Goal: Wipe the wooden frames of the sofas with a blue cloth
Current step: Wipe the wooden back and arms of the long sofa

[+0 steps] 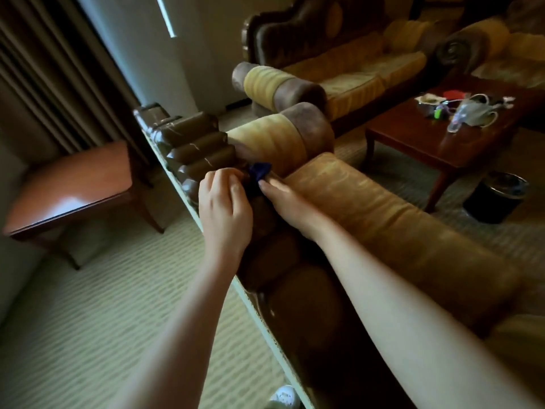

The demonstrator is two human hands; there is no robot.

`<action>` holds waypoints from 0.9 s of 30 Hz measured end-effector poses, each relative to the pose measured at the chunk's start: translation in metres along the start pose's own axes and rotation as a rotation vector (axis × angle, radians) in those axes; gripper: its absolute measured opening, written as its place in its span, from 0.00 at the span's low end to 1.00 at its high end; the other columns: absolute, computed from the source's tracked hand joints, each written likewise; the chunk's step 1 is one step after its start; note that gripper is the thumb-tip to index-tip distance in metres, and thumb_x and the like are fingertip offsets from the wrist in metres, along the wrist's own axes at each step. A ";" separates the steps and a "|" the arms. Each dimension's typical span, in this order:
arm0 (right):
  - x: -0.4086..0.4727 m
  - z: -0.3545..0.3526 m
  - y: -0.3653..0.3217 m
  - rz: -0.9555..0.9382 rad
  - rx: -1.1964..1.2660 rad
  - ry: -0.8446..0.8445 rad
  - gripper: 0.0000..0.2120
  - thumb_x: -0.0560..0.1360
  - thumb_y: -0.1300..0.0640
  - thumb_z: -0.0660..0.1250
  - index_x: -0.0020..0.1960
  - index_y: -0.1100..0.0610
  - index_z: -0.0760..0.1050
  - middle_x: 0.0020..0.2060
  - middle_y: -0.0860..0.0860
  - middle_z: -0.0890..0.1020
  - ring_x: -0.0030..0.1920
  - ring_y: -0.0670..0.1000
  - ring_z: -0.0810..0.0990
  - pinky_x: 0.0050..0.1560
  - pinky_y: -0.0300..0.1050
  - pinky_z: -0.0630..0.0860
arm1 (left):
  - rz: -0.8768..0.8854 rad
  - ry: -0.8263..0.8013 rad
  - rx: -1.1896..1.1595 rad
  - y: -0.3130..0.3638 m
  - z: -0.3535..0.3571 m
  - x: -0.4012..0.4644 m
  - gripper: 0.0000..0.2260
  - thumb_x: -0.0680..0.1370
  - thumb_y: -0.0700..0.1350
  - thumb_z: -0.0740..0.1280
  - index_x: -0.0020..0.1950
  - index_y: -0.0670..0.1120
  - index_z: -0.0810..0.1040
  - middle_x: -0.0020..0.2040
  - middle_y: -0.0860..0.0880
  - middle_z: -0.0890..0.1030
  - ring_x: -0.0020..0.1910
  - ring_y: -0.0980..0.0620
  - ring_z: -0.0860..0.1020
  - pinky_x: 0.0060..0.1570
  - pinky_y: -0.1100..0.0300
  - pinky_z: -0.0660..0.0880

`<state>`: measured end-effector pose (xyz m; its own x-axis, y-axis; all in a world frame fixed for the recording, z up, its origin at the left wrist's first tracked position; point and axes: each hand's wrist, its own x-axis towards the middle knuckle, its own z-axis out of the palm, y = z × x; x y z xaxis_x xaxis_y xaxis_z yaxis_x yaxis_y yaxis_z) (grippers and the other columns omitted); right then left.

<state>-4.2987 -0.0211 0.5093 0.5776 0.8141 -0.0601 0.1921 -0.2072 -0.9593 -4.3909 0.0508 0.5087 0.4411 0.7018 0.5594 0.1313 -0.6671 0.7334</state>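
Observation:
A small blue cloth (259,170) lies on the dark carved wooden frame (194,149) that runs along the top of the near sofa's back. My left hand (224,208) rests over the frame with its fingers curled at the cloth's left side. My right hand (283,199) reaches in from the right, fingers stretched toward the cloth and touching its lower edge. Most of the cloth is hidden under the two hands. Beside the frame lie the sofa's yellow back cushion (383,219) and its round bolster (283,134).
A second sofa (339,54) stands across the room. A dark red coffee table (442,137) with clutter on it sits to the right, a black bin (495,196) beside it. A reddish side table (73,187) and brown curtains (44,69) stand left.

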 end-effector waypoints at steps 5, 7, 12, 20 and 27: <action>0.005 -0.015 0.018 0.069 0.047 -0.189 0.19 0.82 0.55 0.53 0.70 0.60 0.68 0.67 0.56 0.72 0.68 0.56 0.69 0.69 0.47 0.65 | 0.004 0.031 0.061 0.004 0.004 0.002 0.13 0.77 0.41 0.55 0.46 0.39 0.78 0.45 0.46 0.78 0.49 0.49 0.75 0.50 0.62 0.68; -0.001 -0.019 0.028 0.142 0.149 -0.213 0.20 0.81 0.49 0.55 0.71 0.54 0.68 0.67 0.52 0.73 0.67 0.54 0.71 0.69 0.52 0.66 | 0.012 0.039 0.091 0.005 0.004 0.001 0.13 0.77 0.40 0.55 0.45 0.39 0.78 0.44 0.47 0.79 0.48 0.54 0.74 0.49 0.71 0.65; -0.061 -0.028 0.044 0.058 0.378 -0.199 0.19 0.82 0.54 0.55 0.72 0.53 0.65 0.65 0.43 0.73 0.65 0.43 0.71 0.70 0.41 0.63 | 0.035 0.053 0.115 0.005 0.003 -0.002 0.13 0.77 0.40 0.55 0.45 0.38 0.79 0.44 0.50 0.77 0.45 0.66 0.67 0.48 0.79 0.61; 0.006 -0.012 0.031 0.037 0.325 -0.176 0.20 0.83 0.54 0.52 0.75 0.52 0.60 0.70 0.50 0.68 0.70 0.49 0.65 0.73 0.49 0.60 | 0.041 0.075 0.103 0.002 0.006 -0.002 0.13 0.77 0.40 0.55 0.44 0.39 0.79 0.43 0.52 0.77 0.45 0.63 0.70 0.47 0.75 0.64; 0.017 -0.014 0.036 0.165 0.214 -0.255 0.21 0.82 0.51 0.50 0.74 0.55 0.62 0.70 0.53 0.69 0.70 0.55 0.67 0.71 0.52 0.63 | 0.030 0.062 0.105 0.001 0.004 0.000 0.13 0.76 0.41 0.55 0.44 0.41 0.79 0.43 0.52 0.78 0.46 0.60 0.72 0.48 0.70 0.66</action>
<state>-4.2707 -0.0221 0.4774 0.3653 0.8939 -0.2599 -0.0734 -0.2507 -0.9653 -4.3871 0.0491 0.5078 0.3911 0.6928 0.6058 0.2121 -0.7084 0.6732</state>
